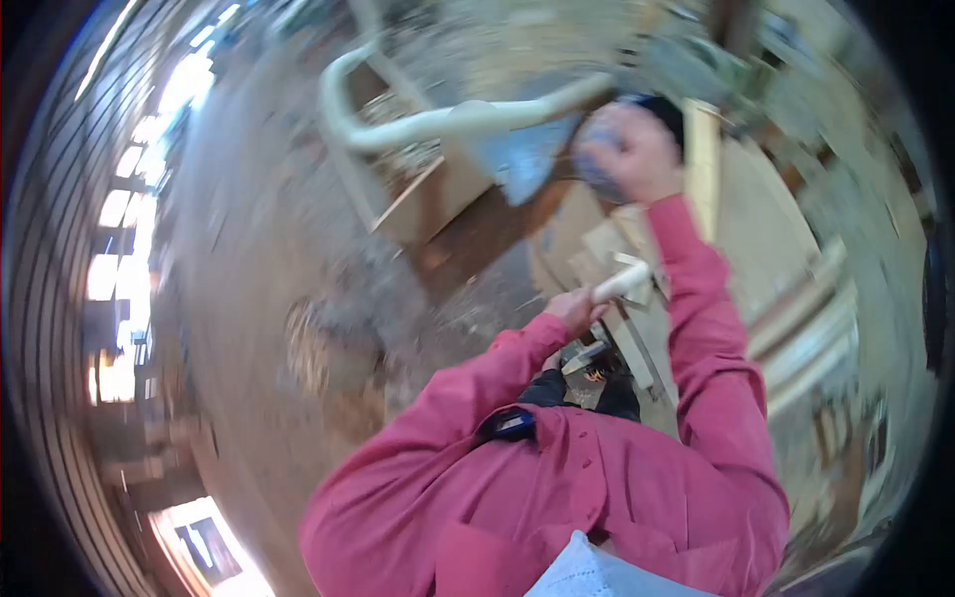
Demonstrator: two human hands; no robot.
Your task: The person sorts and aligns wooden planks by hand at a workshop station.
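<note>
**Both hands gripping, work held up over the wood pile**

The frame is badly smeared, so fine detail is lost. The person wears a red long-sleeved shirt (557,478). The left hand (575,308) is near the body, its fingers wrapped around a pale cylindrical handle (625,281) that sticks out to the right; what the handle belongs to cannot be told. The right hand (637,149) is stretched far out, curled closed around a grey-blue rounded object (594,159), with a dark patch just beyond it. To the left of that hand lies a grey flat blade-like shape (522,164), and beyond it a white curved tube (448,119). Pale wooden boards (756,219) lie to the right, with a dusty grey floor (259,249) on the left.

Judging by the grips, the step in hand is bringing a held tool to the piece in the far hand. The next move would seem to call for a steady far hand and a firm hold on the handle.
</note>
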